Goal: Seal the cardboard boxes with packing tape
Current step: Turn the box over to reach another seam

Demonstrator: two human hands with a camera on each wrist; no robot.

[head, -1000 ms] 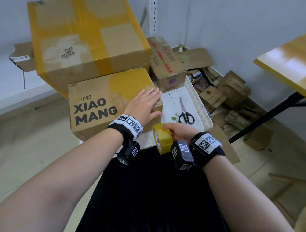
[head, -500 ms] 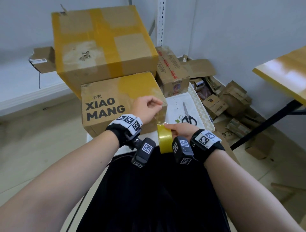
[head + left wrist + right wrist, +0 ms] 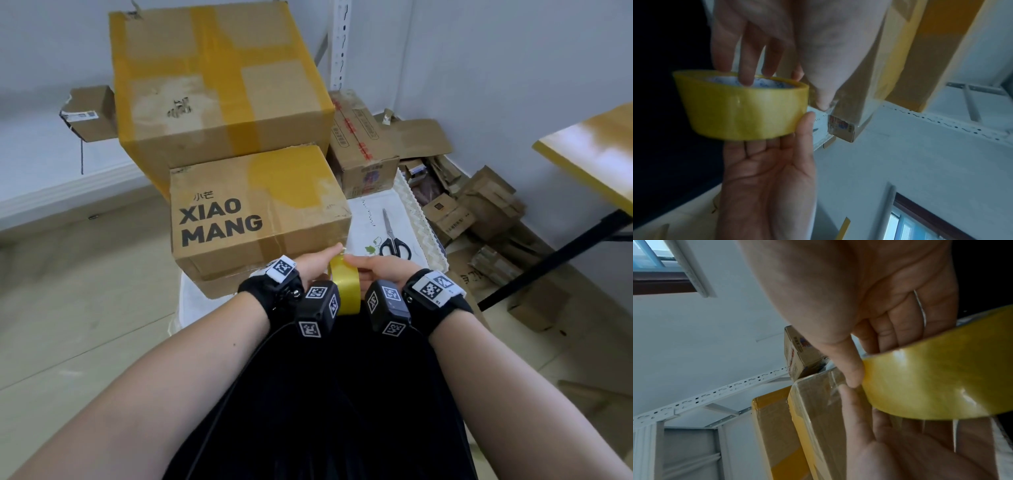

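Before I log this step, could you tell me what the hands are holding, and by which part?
Both hands hold the yellow tape roll. The right hand has fingers through its core, thumb on the outer band; the left hand supports its side, thumb on the band.

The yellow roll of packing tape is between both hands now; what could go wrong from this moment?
1. The yellow roll of packing tape is held in the air by the right hand while the left hand works at its edge; it might slip.
2. The black-handled scissors lie apart on the white cloth, so cutting would need a free hand.
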